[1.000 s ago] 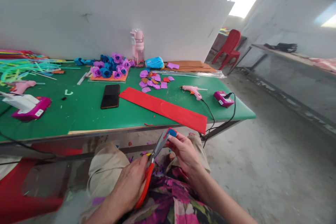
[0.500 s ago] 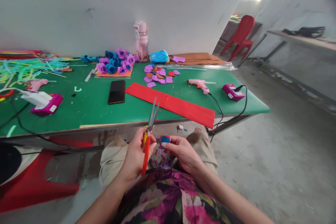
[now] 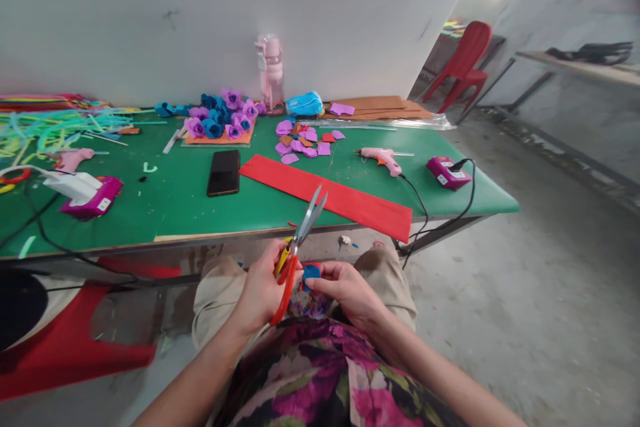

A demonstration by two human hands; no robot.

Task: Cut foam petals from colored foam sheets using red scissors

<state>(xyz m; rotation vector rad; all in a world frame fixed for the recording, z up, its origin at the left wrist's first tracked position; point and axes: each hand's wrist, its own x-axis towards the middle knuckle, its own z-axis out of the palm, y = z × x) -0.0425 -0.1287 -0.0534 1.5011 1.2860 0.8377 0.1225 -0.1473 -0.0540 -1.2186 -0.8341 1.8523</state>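
My left hand (image 3: 265,287) is closed on the scissors (image 3: 290,277), which have one red and one yellow handle; their blades point up and away, slightly parted. Between the thumb and fingers of my right hand (image 3: 350,287) is a small blue piece (image 3: 311,272) with red showing at its edge. Both hands are over my lap, close together, and the left fingertips are beside the blue piece. Beyond them a long red strip (image 3: 350,203) lies slantwise on the green table (image 3: 180,217), its right end over the front edge.
A phone (image 3: 223,173), purple and blue flowers (image 3: 220,117), cut petals (image 3: 300,141), a pink bottle (image 3: 271,73) and a glue gun (image 3: 381,159) are on the table. Black cords hang from the purple power block (image 3: 447,172). A red chair (image 3: 75,347) stands at lower left.
The scissors have tilted to the right, with their blade tips now over the red strip. The blue piece has turned slightly, and the left fingertips are closer to it.
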